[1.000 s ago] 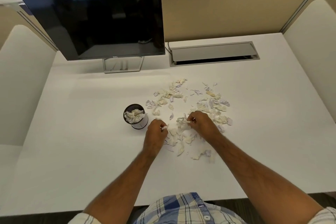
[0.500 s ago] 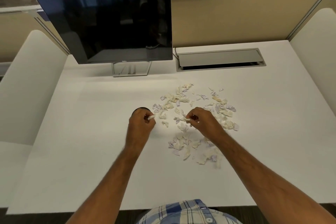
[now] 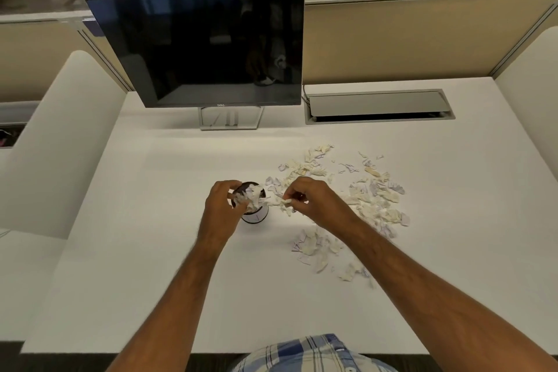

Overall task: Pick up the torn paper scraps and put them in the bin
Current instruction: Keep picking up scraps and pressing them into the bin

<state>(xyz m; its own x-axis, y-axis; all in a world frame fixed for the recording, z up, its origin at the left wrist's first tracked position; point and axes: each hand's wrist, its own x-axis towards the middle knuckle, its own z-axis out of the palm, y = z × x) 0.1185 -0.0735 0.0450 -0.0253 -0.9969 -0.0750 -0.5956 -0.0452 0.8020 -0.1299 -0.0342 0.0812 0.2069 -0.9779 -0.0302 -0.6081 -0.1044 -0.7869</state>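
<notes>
The torn paper scraps [image 3: 374, 199] lie mostly in a loose scatter on the white desk [image 3: 145, 251], to the right of the bin [image 3: 253, 214] and in front of it, with a smaller cluster nearer the person's body. The bin is a small dark cup already heaped with crumpled scraps that rise above its rim. The left hand [image 3: 222, 205] sits right at the bin's left edge, its fingers [image 3: 238, 201] curled over the heap and touching the paper there; whether they pinch a scrap or are just letting go I cannot tell. The right hand [image 3: 314, 199] hovers just to the right of the bin, fingers [image 3: 288, 201] pressed together on a small clump of scraps that points leftward toward the rim. So the drop turns on a short leftward carry: the bin lies directly left of the right hand's load, and nearly touching it. With the bin this full, new pieces look likely to slide off the heap. The dark monitor [image 3: 208, 48] stands well behind, apart from all this
</notes>
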